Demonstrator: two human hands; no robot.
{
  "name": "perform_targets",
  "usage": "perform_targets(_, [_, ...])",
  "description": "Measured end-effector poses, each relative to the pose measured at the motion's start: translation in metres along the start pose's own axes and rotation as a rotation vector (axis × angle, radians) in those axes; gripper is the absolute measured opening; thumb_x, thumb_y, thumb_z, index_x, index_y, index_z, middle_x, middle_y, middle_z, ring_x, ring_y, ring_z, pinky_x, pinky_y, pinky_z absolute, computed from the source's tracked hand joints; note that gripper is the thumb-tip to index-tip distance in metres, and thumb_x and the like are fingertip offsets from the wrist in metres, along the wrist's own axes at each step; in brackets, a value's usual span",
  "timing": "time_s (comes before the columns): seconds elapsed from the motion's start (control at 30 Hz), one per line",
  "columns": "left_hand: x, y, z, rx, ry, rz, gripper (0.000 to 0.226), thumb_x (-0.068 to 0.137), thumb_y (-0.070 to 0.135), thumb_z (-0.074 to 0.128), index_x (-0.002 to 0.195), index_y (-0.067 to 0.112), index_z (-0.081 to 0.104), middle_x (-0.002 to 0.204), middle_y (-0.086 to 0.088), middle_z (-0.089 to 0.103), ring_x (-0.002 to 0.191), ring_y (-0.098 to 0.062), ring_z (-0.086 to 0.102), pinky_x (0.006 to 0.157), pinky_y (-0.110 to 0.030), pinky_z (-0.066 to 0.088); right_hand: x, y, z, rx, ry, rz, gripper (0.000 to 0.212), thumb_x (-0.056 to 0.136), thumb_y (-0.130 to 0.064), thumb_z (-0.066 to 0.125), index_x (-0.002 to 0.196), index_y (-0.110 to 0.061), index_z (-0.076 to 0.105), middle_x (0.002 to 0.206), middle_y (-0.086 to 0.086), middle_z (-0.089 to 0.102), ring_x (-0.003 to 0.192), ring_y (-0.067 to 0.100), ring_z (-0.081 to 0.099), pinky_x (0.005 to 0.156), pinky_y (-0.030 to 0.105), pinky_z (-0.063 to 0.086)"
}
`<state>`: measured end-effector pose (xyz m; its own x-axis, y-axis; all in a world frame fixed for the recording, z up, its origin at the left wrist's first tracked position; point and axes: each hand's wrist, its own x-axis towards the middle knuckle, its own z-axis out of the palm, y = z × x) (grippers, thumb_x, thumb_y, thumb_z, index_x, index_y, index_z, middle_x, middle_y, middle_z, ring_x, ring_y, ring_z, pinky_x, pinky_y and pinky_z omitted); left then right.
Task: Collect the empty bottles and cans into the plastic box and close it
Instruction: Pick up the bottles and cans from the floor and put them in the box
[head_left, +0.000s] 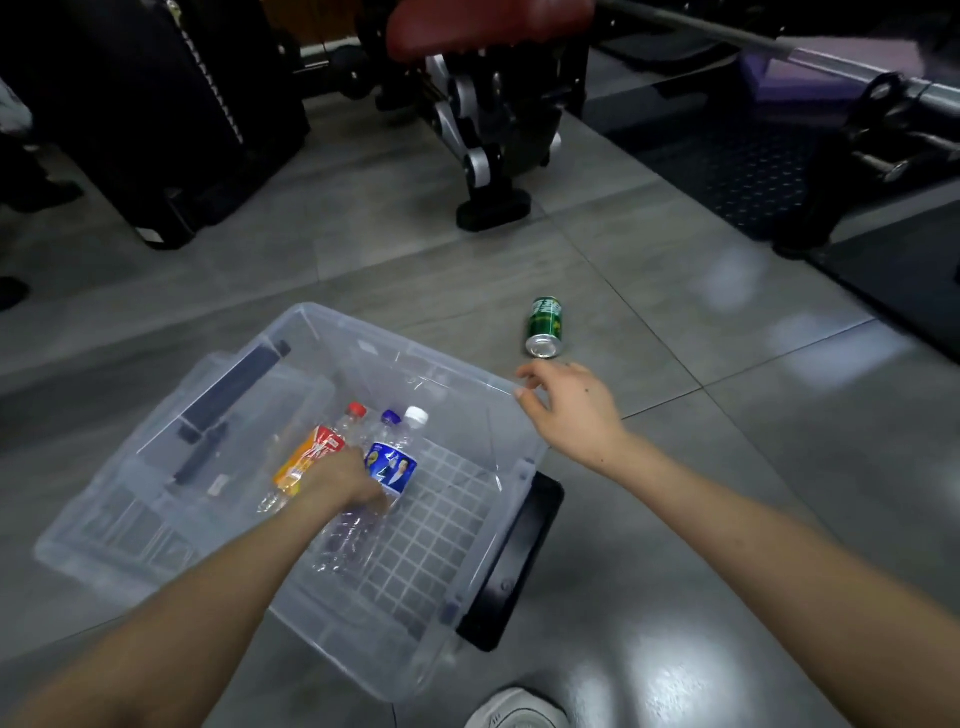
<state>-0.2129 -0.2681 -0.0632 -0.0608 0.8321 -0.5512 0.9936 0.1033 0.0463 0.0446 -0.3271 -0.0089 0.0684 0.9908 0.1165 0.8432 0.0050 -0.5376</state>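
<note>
A clear plastic box (519, 470) stands open on the grey floor. Inside it lie three empty bottles: one with a red cap and orange label (317, 449), one with a blue cap and blue label (395, 465), and one with a white cap (415, 415). My left hand (340, 486) reaches down into the box and rests on the bottles, fingers curled around them. My right hand (566, 402) hovers just past the box's far right corner, fingers relaxed and empty. A green can (545, 326) lies on its side on the floor a short way beyond that hand.
The clear lid (171, 467) with dark latches lies under the box's left side. A black latch (511, 561) sticks out on the right. Gym machines (488, 119) and a black mat (727, 156) stand beyond. A white shoe (511, 712) shows at the bottom.
</note>
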Motion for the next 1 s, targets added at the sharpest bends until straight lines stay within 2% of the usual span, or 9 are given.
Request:
perform_targets(0.13, [0.018,0.004,0.026,0.225,-0.014,0.014,0.057,0.064,0.037,0.072,0.113,0.017,0.053,0.113,-0.003,0.065,0.105,-0.023,0.063,0.085,-0.032,0.052,0.005,0.01,-0.001,-0.007,0.026,0.035,0.03,0.092,-0.031,0.049,0.118,-0.018,0.056,0.112,0.0,0.066,0.109,0.026,0.053,0.083,0.033,0.043])
perform_targets(0.43, [0.031,0.007,0.04,0.211,0.029,0.045,0.054,0.074,0.036,0.069,0.117,0.009,0.051,0.117,-0.01,0.063,0.109,-0.027,0.06,0.085,-0.032,0.049,0.01,0.032,0.004,0.016,0.035,0.087,0.029,0.092,-0.03,0.049,0.117,-0.018,0.057,0.109,0.001,0.066,0.108,0.023,0.055,0.082,0.031,0.042])
perform_targets(0.5, [0.028,0.012,0.024,0.221,0.025,0.067,0.055,0.073,0.042,0.07,0.113,0.009,0.052,0.116,-0.011,0.063,0.108,-0.028,0.06,0.083,-0.033,0.049,0.011,0.034,0.006,0.037,0.033,0.078,0.029,0.091,-0.03,0.05,0.116,-0.018,0.057,0.108,0.002,0.066,0.105,0.023,0.056,0.083,0.031,0.043])
perform_targets(0.57, [0.02,0.019,-0.005,0.214,0.036,0.092,0.039,0.075,0.045,0.067,0.093,0.011,0.058,0.105,-0.011,0.066,0.104,-0.028,0.062,0.077,-0.031,0.046,0.012,0.038,0.007,0.078,0.043,0.096,0.028,0.091,-0.028,0.051,0.115,-0.017,0.058,0.106,0.002,0.067,0.103,0.024,0.057,0.083,0.031,0.043])
perform_targets(0.63, [0.009,0.031,-0.047,0.162,0.119,0.12,0.032,0.08,0.047,0.061,0.078,0.015,0.057,0.092,-0.009,0.068,0.096,-0.028,0.064,0.073,-0.03,0.044,0.016,0.046,0.009,0.142,0.073,0.158,0.026,0.09,-0.026,0.053,0.113,-0.016,0.06,0.105,0.003,0.067,0.101,0.024,0.059,0.085,0.031,0.043])
perform_targets(0.7, [-0.002,0.059,-0.087,0.011,0.302,0.222,0.028,0.083,0.044,0.059,0.078,0.016,0.062,0.09,-0.009,0.071,0.09,-0.029,0.065,0.075,-0.031,0.047,0.026,0.061,0.011,0.189,0.097,0.241,0.024,0.09,-0.025,0.053,0.111,-0.016,0.061,0.105,0.004,0.068,0.101,0.024,0.061,0.086,0.031,0.043])
perform_targets(0.8, [0.009,0.135,-0.119,-0.196,0.526,0.454,0.022,0.085,0.031,0.059,0.087,0.01,0.069,0.093,-0.013,0.072,0.093,-0.03,0.065,0.078,-0.031,0.048,0.044,0.092,0.017,0.132,0.061,0.379,0.029,0.092,-0.025,0.051,0.118,-0.017,0.056,0.113,0.006,0.065,0.107,0.026,0.059,0.088,0.03,0.042])
perform_targets(0.9, [0.068,0.227,-0.11,-0.216,0.396,0.532,0.024,0.085,0.024,0.057,0.099,0.006,0.067,0.106,-0.016,0.069,0.104,-0.032,0.061,0.081,-0.031,0.047,0.05,0.14,0.034,-0.051,-0.082,0.498,0.038,0.092,-0.027,0.048,0.13,-0.021,0.046,0.124,0.011,0.058,0.116,0.029,0.053,0.093,0.033,0.041])
perform_targets(1.0, [0.138,0.295,-0.075,-0.159,0.187,0.455,0.04,0.087,0.028,0.055,0.12,0.003,0.054,0.126,-0.018,0.059,0.118,-0.034,0.054,0.092,-0.034,0.044,0.038,0.185,0.047,-0.119,-0.225,0.61,0.045,0.092,-0.032,0.049,0.135,-0.025,0.039,0.128,0.01,0.052,0.119,0.029,0.049,0.095,0.035,0.043])
